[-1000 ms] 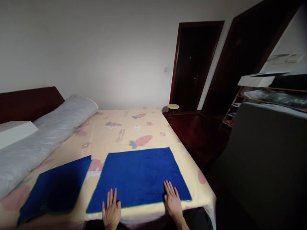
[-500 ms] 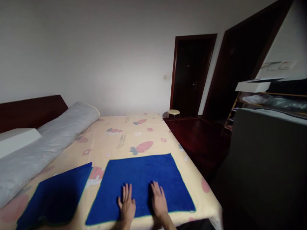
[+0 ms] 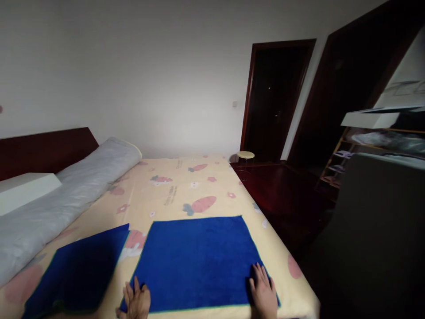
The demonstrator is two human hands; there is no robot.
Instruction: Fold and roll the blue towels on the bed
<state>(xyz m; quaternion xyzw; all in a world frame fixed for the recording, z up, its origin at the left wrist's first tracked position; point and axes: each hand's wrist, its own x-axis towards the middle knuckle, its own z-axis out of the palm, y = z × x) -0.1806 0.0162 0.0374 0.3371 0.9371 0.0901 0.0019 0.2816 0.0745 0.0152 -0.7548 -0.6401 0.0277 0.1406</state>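
A round, cream-topped stool (image 3: 245, 155) is set near a dark-brown door (image 3: 274, 106). At left, a grey fabric roll (image 3: 83, 188) is seen.

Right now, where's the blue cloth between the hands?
Low in the head view, the cloth lies on the bed, right of the other blue cloth, with the left hand and right hand by its near corners.

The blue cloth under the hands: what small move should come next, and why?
Probably pinch the two near corners of the blue cloth: the left hand rests at the near left corner, the right hand by the right edge close to the other. Both hands look open, and the cloth lies spread flat on the bed.
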